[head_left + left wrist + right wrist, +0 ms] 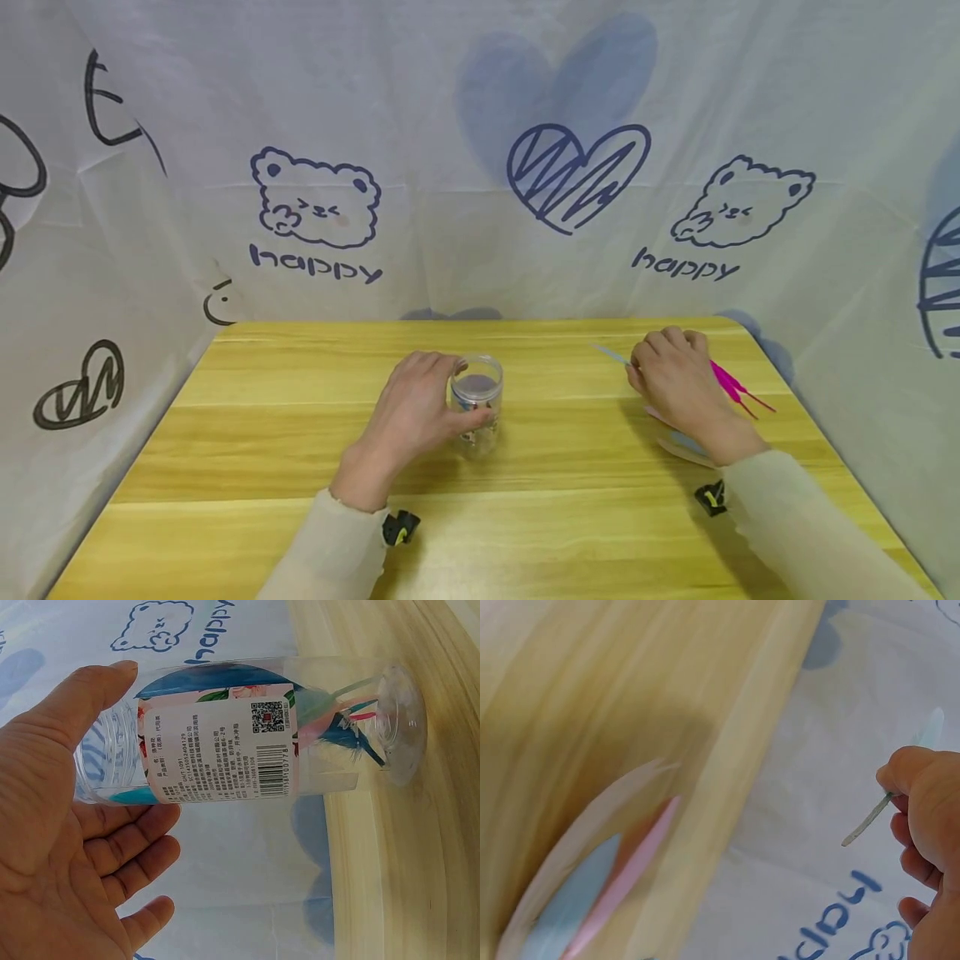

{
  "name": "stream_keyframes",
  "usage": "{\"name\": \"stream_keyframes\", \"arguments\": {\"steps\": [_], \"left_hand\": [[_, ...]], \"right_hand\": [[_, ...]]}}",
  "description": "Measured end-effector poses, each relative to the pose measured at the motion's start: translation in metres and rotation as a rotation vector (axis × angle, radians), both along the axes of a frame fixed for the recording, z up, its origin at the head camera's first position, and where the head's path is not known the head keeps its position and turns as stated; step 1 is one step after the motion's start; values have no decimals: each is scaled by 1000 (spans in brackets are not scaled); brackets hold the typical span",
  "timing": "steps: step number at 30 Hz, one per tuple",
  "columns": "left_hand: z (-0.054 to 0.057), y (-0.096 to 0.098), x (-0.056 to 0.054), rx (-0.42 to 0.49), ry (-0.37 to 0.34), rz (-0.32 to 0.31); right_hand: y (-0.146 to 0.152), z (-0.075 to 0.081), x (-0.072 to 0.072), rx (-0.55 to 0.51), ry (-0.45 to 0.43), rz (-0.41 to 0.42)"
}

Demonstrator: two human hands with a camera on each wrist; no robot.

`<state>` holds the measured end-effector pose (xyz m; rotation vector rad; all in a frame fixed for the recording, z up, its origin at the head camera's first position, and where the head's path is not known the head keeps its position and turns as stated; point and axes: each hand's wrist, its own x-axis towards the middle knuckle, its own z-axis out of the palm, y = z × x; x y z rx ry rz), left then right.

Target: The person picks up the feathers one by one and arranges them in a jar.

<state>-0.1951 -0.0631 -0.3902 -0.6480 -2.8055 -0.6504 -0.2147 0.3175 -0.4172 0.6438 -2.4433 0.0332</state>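
Note:
A clear plastic jar (486,437) stands upright on the table, its mouth uncovered. My left hand (414,408) grips it near the top, thumb on one side and fingers on the other. In the left wrist view the jar's printed label (217,746) faces the camera, and several coloured feathers (341,727) show through its lower wall. Over the right side of the table, my right hand (678,387) pinches a pale blue feather (866,821) between thumb and forefinger. The feather's bare quill sticks out past the fingertips; part of its vane is hidden behind the hand.
Below the right hand lie a cream feather (581,825), a blue feather (577,904) and a pink feather (634,874) on the wooden table (315,467). Bright magenta feathers (726,382) lie beyond the right wrist. A printed white cloth (435,233) hangs behind the table.

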Motion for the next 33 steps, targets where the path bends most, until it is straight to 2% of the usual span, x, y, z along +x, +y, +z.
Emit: {"name": "stream_keyframes", "arguments": {"steps": [9, 15, 20, 25, 33], "left_hand": [[3, 2, 1, -5, 2, -6], [4, 1, 0, -18, -2, -5], [4, 0, 0, -23, 14, -12], [3, -1, -1, -19, 29, -19], [2, -1, -1, -4, 33, -29]], "right_hand": [[-26, 16, -1, -3, 78, 36], [-56, 35, 0, -62, 85, 81], [-89, 53, 4, -176, 90, 185], [-124, 68, 10, -333, 75, 286], [-165, 80, 17, -588, -2, 391]]}}
